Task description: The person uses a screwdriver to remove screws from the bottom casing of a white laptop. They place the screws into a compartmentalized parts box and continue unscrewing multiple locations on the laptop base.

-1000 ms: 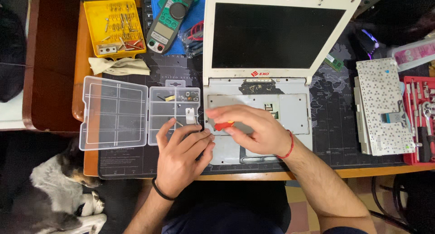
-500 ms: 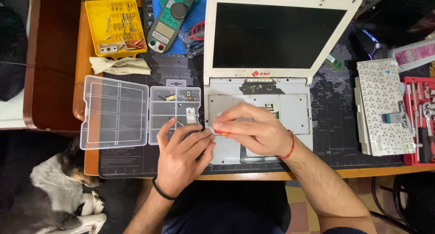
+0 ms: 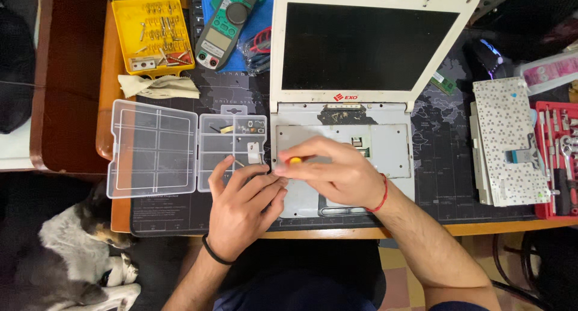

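A white laptop (image 3: 367, 52) lies open on a dark mat, its keyboard removed and the grey metal base plate (image 3: 385, 145) bare. My right hand (image 3: 334, 172) is closed around a small screwdriver (image 3: 294, 161) with an orange-yellow handle, over the left edge of the base. My left hand (image 3: 244, 205) rests beside it, fingertips touching the right hand's fingers near the screwdriver tip, partly over a clear plastic parts box (image 3: 232, 148) with small screws inside. What the left fingertips pinch is hidden.
The box's open lid (image 3: 153, 148) lies to the left. A yellow bit tray (image 3: 153, 31), a green clamp meter (image 3: 226, 25) and a cloth (image 3: 159, 85) sit at the back left. The detached keyboard (image 3: 509, 139) and a red socket set (image 3: 560, 160) lie at right. A dog (image 3: 72, 257) lies below left.
My right hand with the screwdriver has slid slightly left toward the laptop base's left edge. The left hand's fingers have closed up against it.
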